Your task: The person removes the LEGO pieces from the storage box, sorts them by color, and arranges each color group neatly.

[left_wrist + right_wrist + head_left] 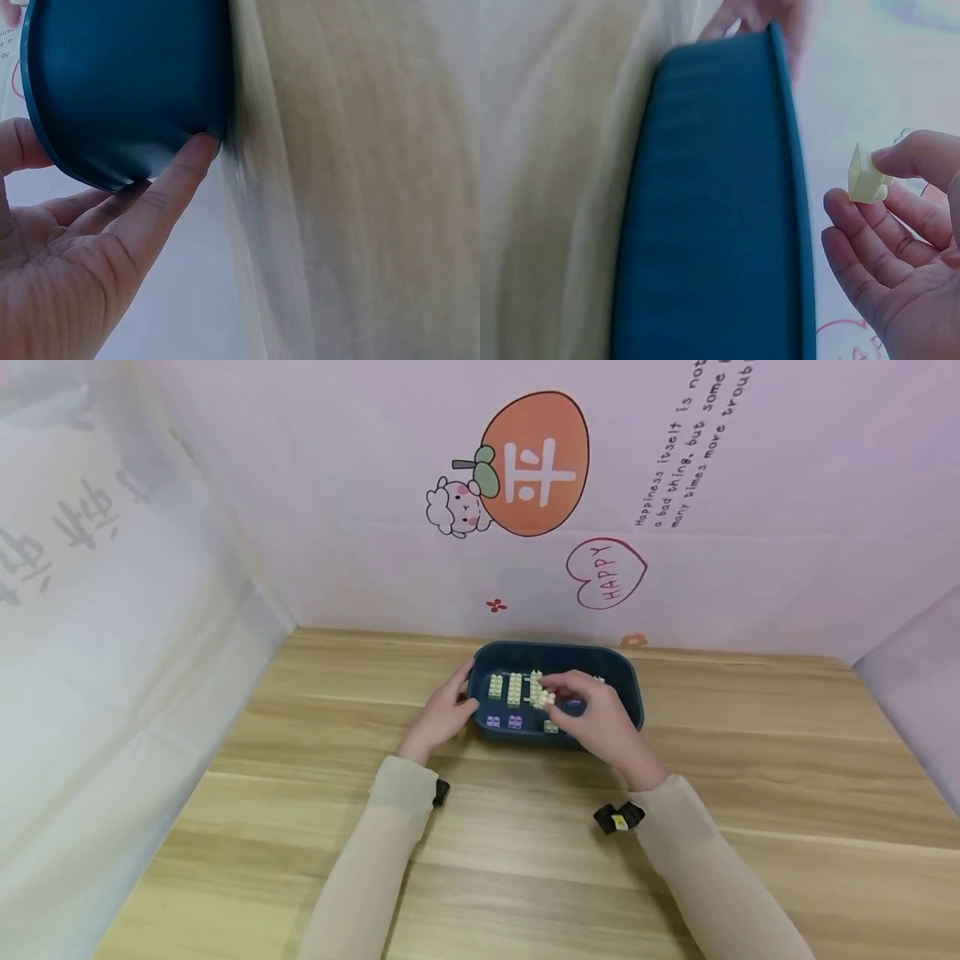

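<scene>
A dark blue plastic basin point(558, 654) stands on the table near the back wall. My left hand point(442, 714) grips its left end, thumb at the rim and fingers against the outer wall. Over the basin, my right hand point(606, 727) pinches a small pale yellow building brick point(867, 184) between thumb and fingers, above the basin's rim in the right wrist view. Inside the basin lie several pale yellow bricks point(514, 689) and smaller purple bricks point(492, 722). The right hand hides part of the basin's contents.
The wood-grain table point(510, 877) extends in front of the basin and to both sides. Behind it rises a pink printed cloth wall point(360, 568), and a white cloth point(112, 635) hangs at the left. Each wrist wears a black strap point(619, 817).
</scene>
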Demonstrator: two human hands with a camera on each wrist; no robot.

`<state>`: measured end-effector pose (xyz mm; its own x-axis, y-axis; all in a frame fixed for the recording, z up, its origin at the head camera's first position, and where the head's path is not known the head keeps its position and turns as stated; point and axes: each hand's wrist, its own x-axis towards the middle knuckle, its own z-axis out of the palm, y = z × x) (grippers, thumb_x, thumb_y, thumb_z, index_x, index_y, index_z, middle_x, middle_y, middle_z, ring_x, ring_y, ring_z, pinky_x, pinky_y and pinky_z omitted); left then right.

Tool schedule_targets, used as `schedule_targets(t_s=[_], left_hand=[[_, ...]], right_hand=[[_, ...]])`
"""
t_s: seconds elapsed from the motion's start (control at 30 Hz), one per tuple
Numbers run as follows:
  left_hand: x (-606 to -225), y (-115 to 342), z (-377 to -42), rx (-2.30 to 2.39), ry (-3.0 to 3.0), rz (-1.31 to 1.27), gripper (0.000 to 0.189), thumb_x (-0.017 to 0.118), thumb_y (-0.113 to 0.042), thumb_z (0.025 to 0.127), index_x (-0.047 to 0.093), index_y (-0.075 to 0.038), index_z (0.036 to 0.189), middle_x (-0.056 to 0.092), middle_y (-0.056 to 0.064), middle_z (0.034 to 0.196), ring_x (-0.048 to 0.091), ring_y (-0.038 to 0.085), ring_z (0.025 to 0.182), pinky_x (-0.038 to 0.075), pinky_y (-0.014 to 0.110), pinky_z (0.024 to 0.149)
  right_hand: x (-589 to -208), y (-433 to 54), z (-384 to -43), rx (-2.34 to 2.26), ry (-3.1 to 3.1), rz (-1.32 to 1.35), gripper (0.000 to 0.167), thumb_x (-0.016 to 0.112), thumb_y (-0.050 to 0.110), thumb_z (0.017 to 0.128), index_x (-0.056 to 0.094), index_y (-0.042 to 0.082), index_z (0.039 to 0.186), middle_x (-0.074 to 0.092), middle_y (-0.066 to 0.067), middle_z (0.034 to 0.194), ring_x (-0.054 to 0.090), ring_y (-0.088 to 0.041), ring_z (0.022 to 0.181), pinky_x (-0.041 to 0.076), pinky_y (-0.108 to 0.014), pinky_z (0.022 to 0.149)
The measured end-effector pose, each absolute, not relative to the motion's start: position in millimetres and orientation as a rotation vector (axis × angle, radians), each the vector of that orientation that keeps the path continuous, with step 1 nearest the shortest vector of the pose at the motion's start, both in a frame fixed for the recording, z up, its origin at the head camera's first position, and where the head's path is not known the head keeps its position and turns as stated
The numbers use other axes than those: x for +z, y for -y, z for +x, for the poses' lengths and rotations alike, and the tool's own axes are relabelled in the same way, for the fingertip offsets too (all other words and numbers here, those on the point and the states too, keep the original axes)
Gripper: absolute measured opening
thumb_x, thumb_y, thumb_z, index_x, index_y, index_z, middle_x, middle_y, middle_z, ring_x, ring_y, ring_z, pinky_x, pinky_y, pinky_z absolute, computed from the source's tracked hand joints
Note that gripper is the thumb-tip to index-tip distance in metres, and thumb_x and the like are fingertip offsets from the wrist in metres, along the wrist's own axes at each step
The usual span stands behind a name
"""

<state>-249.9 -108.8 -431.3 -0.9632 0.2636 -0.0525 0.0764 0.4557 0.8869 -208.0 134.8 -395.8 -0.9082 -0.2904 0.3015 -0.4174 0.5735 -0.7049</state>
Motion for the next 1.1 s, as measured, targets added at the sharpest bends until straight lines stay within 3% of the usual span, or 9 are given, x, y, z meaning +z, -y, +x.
schedule_targets(t_s=[0.2, 0.5, 0.67, 1.1], left_hand=[[-435.6, 108.5, -244.8, 1.528, -2.516, 0.291, 0.069, 0.05, -0.009, 0.095, 0.021, -0.02, 0.156, 0.031, 0.007, 0.158, 0.049, 0.035, 0.13, 0.044, 0.046, 0.102], [-441.1, 106.8, -239.7, 1.514, -2.505, 0.277, 0.068, 0.05, -0.01, 0.096, 0.021, -0.022, 0.156, 0.031, 0.008, 0.158, 0.05, 0.034, 0.13, 0.043, 0.046, 0.105], [-443.3, 106.2, -240.7, 1.518, -2.505, 0.276, 0.069, 0.05, -0.011, 0.095, 0.02, -0.023, 0.156, 0.03, 0.009, 0.158, 0.049, 0.035, 0.13, 0.043, 0.047, 0.104], [-432.9, 107.0, -244.3, 1.532, -2.509, 0.265, 0.068, 0.049, -0.012, 0.096, 0.02, -0.025, 0.156, 0.031, 0.009, 0.158, 0.048, 0.036, 0.131, 0.046, 0.047, 0.101]], right_hand=[[-401.7, -130.1, -178.6, 1.163, 2.544, 0.727, 0.032, 0.072, 0.008, 0.085, 0.068, 0.009, 0.116, 0.068, -0.006, 0.112, 0.064, -0.017, 0.095, 0.055, -0.042, 0.084], [-416.0, -111.8, -138.6, 1.127, 2.393, 0.926, 0.037, 0.076, 0.001, 0.078, 0.069, 0.008, 0.114, 0.069, -0.004, 0.105, 0.064, -0.012, 0.092, 0.056, -0.029, 0.081], [-435.4, -98.2, -127.3, 1.191, 2.404, 1.004, 0.037, 0.077, 0.0, 0.076, 0.069, 0.005, 0.112, 0.069, -0.007, 0.103, 0.066, -0.013, 0.089, 0.057, -0.03, 0.077], [-443.0, -79.5, -134.6, 1.428, 2.633, 0.782, 0.035, 0.077, 0.003, 0.079, 0.069, 0.003, 0.113, 0.07, -0.006, 0.107, 0.066, -0.016, 0.095, 0.055, -0.034, 0.086]])
